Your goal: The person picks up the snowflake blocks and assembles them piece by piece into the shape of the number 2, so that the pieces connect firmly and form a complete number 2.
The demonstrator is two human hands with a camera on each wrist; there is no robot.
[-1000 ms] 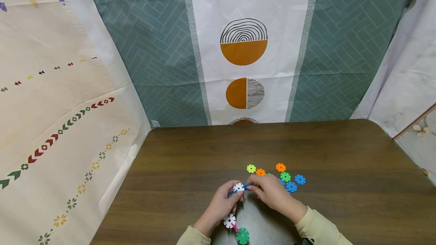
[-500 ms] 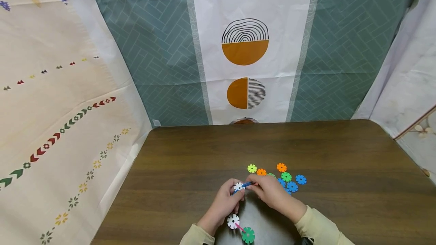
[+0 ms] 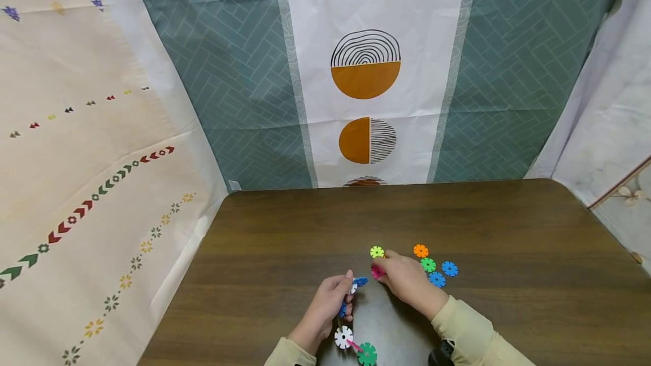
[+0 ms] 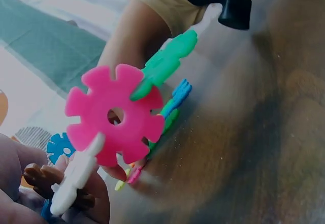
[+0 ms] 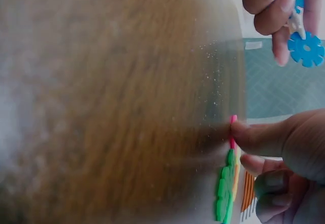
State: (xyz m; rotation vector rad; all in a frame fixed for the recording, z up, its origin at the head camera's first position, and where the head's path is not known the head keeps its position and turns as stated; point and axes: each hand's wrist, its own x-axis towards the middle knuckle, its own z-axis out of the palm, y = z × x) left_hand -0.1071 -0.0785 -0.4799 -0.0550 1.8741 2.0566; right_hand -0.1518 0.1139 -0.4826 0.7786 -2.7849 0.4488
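My left hand (image 3: 325, 304) grips a chain of slotted plastic flower discs. A blue disc (image 3: 360, 282) sticks out past the thumb, and below the hand hang a white disc (image 3: 343, 337) and a green disc (image 3: 367, 354). In the left wrist view a pink connecting disc (image 4: 117, 115) joins the white and green ones, and a brown disc (image 4: 40, 178) sits by the fingers. My right hand (image 3: 409, 284) reaches down to the table and pinches a loose pink disc (image 3: 377, 271), thumb at its edge in the right wrist view. The palm hides part of the chain.
Loose discs lie around the right hand: a yellow-green disc (image 3: 377, 251), an orange disc (image 3: 420, 250), a green disc (image 3: 428, 264) and blue discs (image 3: 450, 268). The wooden table (image 3: 285, 225) ends at a hanging patterned cloth (image 3: 244, 100).
The hands were together at the blue disc; my right hand has let go of it and moved right to the loose pink disc. My left hand has turned, keeping the chain.
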